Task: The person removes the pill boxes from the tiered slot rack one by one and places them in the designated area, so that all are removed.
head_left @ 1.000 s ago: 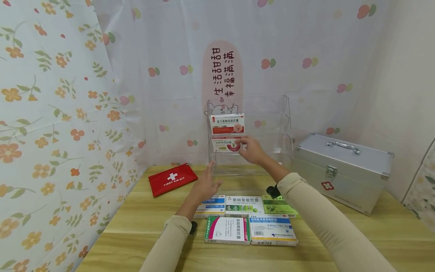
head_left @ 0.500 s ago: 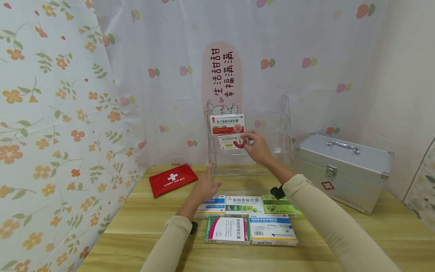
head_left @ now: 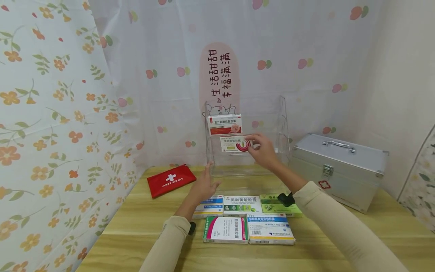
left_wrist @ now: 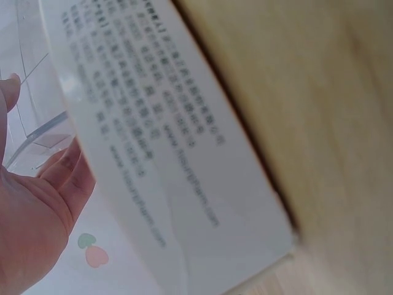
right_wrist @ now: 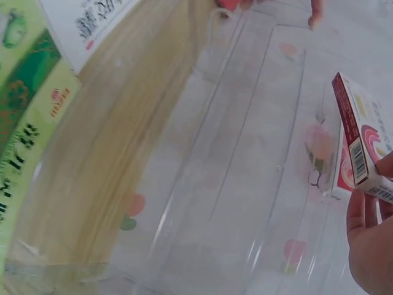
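In the head view my right hand (head_left: 265,153) pinches the right end of a white medicine box (head_left: 231,145) with red arcs. The box is held upright before the middle tier of a clear display rack (head_left: 284,124). The right wrist view shows this box (right_wrist: 349,120) edge-on, with thumb and fingers on its end. A red-and-white medicine box (head_left: 225,125) stands on the tier above. My left hand (head_left: 202,186), fingers spread, is by the rack's lower left; whether it touches the rack, I cannot tell. A white printed box side (left_wrist: 141,153) fills much of the left wrist view.
Several medicine boxes lie in two rows on the wooden table (head_left: 119,241), including a green one (head_left: 276,206) and a blue-and-white one (head_left: 270,228). A red first aid pouch (head_left: 171,181) lies left. A silver case (head_left: 336,173) stands right of the rack.
My right hand has shifted the red-arc medicine box rightward along the middle tier, away from the rack's left side. My left hand has stayed in place. The head view has swung slightly.
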`<action>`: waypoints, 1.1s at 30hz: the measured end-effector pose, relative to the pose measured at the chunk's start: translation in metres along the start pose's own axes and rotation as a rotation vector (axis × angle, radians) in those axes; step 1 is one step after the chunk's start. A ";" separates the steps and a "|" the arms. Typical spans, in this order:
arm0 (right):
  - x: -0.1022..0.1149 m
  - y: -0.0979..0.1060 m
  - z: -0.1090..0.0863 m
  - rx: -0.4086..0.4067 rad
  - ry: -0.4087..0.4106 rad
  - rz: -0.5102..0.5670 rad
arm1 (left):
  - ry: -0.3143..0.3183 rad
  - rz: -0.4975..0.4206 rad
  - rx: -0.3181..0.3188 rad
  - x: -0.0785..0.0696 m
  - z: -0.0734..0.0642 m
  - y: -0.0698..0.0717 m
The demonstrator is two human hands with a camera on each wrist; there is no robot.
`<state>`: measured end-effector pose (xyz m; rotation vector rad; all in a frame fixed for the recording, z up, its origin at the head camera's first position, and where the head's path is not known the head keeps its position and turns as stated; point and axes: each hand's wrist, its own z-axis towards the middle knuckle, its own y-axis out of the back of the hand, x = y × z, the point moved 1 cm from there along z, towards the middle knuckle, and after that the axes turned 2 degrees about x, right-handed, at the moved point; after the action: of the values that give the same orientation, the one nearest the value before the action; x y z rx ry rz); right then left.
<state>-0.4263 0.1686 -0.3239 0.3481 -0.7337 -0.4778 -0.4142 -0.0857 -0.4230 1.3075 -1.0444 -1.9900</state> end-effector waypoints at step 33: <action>0.005 0.060 -0.105 0.234 -0.321 0.264 | -0.028 0.006 -0.022 0.002 0.002 -0.002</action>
<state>-0.3312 0.2308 -0.3667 0.3901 -1.1359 -0.1974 -0.4171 -0.0854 -0.4251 1.2667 -1.0352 -2.0151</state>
